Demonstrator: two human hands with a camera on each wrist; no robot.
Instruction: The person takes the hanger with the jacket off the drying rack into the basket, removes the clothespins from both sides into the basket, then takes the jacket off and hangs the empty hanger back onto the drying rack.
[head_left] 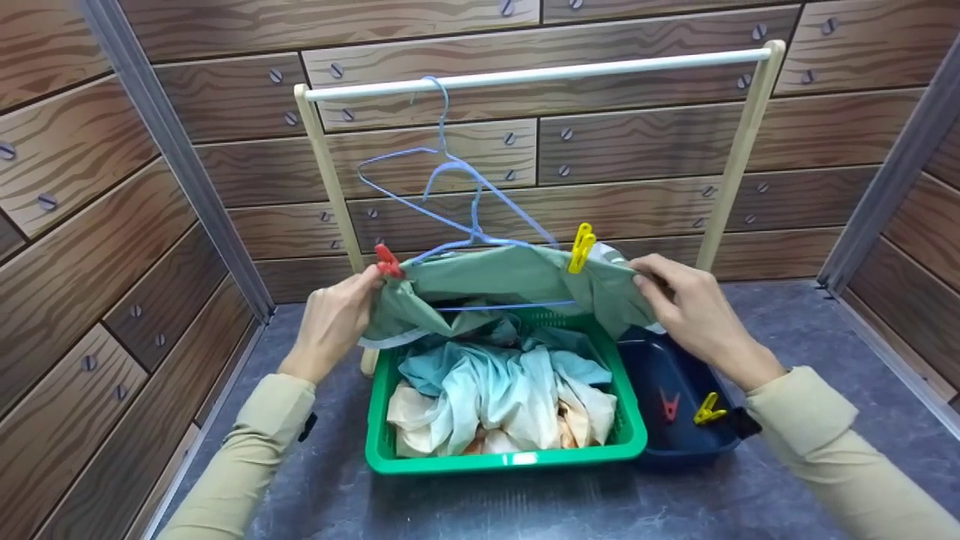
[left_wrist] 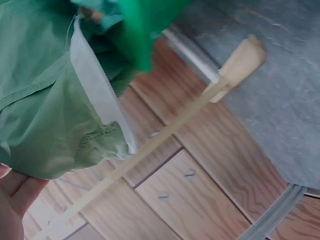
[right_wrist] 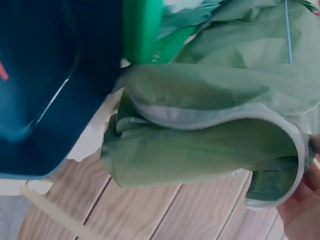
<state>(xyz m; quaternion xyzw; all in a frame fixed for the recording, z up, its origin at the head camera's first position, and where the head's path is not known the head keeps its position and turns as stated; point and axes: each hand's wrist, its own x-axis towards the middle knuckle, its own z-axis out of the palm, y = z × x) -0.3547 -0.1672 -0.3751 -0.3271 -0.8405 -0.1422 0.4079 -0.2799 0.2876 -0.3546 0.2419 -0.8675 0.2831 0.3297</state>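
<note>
A green garment [head_left: 495, 277] with white edging [right_wrist: 185, 117] hangs spread between both hands, above the front basket's far side. My left hand [head_left: 330, 319] pinches its left end beside a red clothespin [head_left: 389, 261]. On the other side, my right hand [head_left: 686, 311] grips the right end between thumb and fingers. A yellow clothespin [head_left: 581, 248] clips the garment's upper edge right of centre. Along that edge runs a blue hanger [head_left: 480, 238], its lower bar partly covered by cloth. Behind it, another blue hanger [head_left: 401, 154] hooks over the white rail [head_left: 555, 73].
Crumpled blue and cream cloth [head_left: 495, 390] fills a green basket [head_left: 506, 463] in front. To its right, a dark blue tub [head_left: 652, 442] holds a red clothespin [head_left: 669, 405] and a yellow one [head_left: 709, 409]. Wooden rack posts [head_left: 739, 165] and wood-patterned walls stand around.
</note>
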